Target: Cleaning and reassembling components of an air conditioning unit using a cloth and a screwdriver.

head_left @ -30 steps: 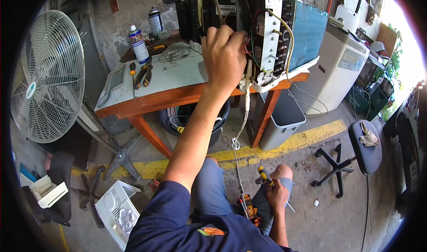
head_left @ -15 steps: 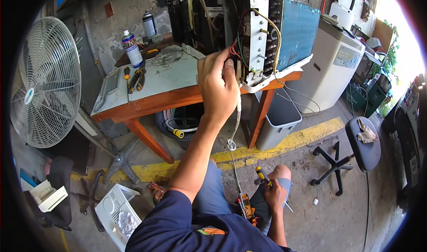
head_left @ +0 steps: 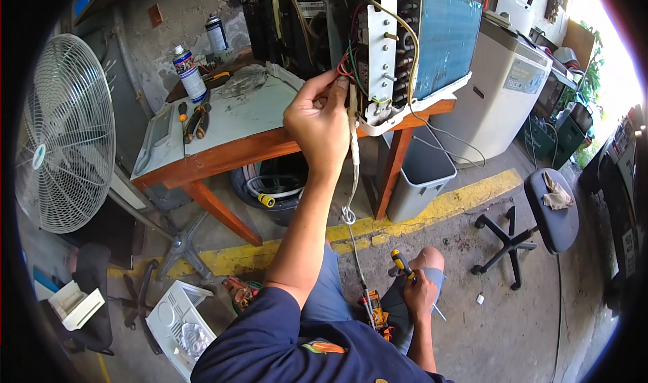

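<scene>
On tabletop [head_left: 253,116], with cooling unit [head_left: 379,59] uncased, not yet closed: pinching red wires [head_left: 344,68] at its near edge with left fingers [head_left: 321,81], gripping screwdriver [head_left: 403,264] below it with right fingers [head_left: 413,286].

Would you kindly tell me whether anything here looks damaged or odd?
Yes: the pale cord hanging beside the left hand looks knotted partway down rather than running smoothly, and the yellow floor stripe looks chipped and worn.

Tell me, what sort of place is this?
Probably an appliance repair workshop: an opened machine with exposed wires sits on a table, with pliers and a spray can nearby.
</scene>
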{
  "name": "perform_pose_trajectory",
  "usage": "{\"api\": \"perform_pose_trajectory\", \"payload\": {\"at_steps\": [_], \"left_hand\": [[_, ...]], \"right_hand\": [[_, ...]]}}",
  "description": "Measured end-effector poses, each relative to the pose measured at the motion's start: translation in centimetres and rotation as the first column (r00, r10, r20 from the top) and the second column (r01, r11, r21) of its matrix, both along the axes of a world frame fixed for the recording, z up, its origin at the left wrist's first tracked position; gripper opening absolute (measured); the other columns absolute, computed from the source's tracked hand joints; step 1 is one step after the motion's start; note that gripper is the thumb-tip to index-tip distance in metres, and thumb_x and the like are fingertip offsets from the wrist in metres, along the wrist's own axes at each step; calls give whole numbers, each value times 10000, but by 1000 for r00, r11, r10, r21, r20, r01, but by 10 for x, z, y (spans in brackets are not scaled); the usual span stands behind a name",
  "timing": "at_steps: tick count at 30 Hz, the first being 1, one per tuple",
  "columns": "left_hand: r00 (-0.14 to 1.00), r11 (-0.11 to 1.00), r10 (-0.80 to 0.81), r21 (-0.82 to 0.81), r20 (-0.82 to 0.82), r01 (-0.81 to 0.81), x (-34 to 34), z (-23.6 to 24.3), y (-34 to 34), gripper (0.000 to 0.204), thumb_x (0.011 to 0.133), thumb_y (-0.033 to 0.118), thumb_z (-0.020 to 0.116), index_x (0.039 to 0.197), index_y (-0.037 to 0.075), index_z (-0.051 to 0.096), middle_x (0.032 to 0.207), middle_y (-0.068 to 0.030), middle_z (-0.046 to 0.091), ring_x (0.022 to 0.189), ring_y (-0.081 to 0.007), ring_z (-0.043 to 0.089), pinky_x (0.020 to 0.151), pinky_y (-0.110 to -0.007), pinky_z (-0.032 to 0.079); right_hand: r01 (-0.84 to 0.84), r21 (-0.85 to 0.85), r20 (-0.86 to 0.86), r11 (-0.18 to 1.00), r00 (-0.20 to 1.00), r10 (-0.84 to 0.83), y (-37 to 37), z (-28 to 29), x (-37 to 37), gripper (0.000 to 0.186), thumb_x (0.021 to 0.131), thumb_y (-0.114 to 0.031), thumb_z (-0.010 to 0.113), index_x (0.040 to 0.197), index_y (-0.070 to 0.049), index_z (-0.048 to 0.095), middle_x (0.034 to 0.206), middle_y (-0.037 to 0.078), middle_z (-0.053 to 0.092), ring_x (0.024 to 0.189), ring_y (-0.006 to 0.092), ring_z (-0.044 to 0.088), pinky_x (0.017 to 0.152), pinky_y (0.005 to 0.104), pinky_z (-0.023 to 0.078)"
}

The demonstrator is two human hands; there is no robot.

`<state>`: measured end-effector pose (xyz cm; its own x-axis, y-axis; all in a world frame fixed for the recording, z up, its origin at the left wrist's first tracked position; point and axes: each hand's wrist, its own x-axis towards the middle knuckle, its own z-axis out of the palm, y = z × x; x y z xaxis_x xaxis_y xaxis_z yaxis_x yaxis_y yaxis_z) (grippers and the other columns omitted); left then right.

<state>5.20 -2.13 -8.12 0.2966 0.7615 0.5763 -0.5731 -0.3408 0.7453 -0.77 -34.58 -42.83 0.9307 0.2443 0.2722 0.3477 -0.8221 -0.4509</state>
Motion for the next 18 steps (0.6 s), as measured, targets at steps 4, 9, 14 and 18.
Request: {"api": "perform_pose_trajectory", "payload": {"at_steps": [4,9,14,18], "left_hand": [[970,926,241,305,-16,-225,11,-13,13,168,993,67,647,1049,-27,774,943,-106,682,804,-185,578,724,-344,468],[943,822,291,547,-163,-159,-4,4,25,219,1032,137,625,1080,-23,767,967,-101,633,826,-152,537,730,-327,441],[980,952,-67,282,-188,119,-18,2,27,202,1022,134,646,1063,-28,759,975,-110,657,827,-149,561,722,-313,451],[991,971,-113,202,-68,125,-16,5,24,173,1009,114,666,1028,-35,752,937,-112,691,794,-147,594,689,-298,464]], "right_hand": [[-12,-25,-1,1000,1000,12,3,6,-1,182,834,-121,714,1014,-116,695,755,148,747,619,397,686,550,471,496],[-16,-40,-9,999,1000,16,3,2,5,186,836,-121,706,1022,-122,690,765,146,754,623,403,689,546,473,496],[-31,-79,-24,996,999,30,9,1,5,175,843,-126,702,1017,-123,684,765,148,754,624,410,686,544,479,495],[-41,-78,-28,996,999,39,13,4,2,165,848,-129,700,1011,-124,677,767,146,754,625,411,685,543,482,493]]}}
